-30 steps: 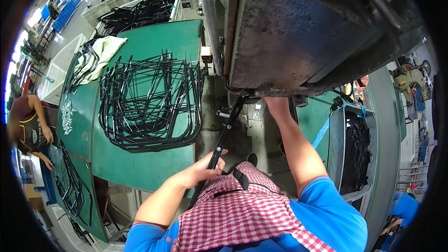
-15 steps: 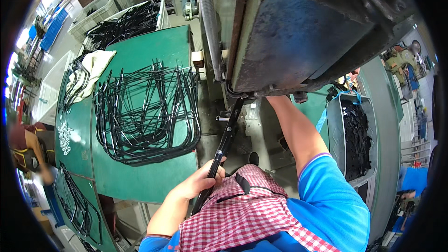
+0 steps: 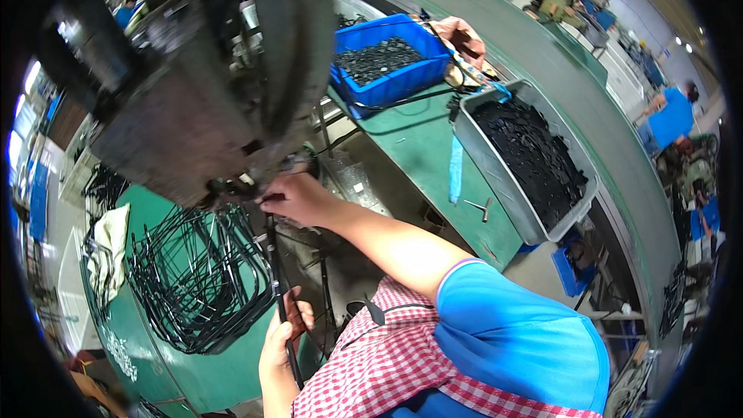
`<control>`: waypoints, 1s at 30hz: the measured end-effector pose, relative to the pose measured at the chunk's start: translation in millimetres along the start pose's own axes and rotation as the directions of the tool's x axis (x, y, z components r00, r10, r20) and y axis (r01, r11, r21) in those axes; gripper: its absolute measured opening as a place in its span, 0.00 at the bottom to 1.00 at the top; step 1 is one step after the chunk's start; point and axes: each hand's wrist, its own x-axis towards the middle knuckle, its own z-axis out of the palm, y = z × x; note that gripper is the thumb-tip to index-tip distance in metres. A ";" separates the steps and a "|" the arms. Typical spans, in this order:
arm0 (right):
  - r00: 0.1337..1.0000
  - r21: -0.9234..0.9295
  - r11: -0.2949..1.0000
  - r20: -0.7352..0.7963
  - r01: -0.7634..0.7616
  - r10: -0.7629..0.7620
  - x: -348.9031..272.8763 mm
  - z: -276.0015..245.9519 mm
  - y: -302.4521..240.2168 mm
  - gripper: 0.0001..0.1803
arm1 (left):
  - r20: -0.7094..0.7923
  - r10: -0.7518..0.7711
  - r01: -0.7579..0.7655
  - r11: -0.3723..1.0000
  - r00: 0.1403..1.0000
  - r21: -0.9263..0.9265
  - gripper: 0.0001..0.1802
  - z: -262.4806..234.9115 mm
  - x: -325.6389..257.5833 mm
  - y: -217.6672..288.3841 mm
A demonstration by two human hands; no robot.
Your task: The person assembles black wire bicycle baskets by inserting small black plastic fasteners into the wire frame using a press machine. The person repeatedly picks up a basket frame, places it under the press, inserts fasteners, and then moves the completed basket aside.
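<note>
A long black metal bar [image 3: 276, 282] slants from the machine's lower edge down to my apron. My left hand [image 3: 277, 348] holds it near its lower part, with the thumb on one side and the fingers on the other. My right hand [image 3: 303, 200] is at the bar's upper end, right beside the underside of the dark metal machine [image 3: 174, 112]. Its fingers are curled together, and what they pinch is too small to make out. The machine hides where the bar's upper end sits.
Bent black wire frames [image 3: 205, 279] are heaped on the green table [image 3: 166, 371] at left, beside a pale cloth [image 3: 110, 251]. At right, a grey bin [image 3: 517, 200] of black parts and a blue bin [image 3: 433, 62] of small dark pieces stand near a T-shaped tool [image 3: 485, 209]. A person [image 3: 669, 116] is farther off.
The view has swung to the right, so the machine and wire frames sit farther left. My right hand, hidden behind the machine before, now shows at the bar's upper end.
</note>
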 end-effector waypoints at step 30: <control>0.404 -0.474 0.050 -0.685 -0.879 0.606 -274.8 -458.3 196.8 0.20 | -0.368 0.040 -0.007 0.996 0.929 0.091 0.51 113.6 34.9 -21.5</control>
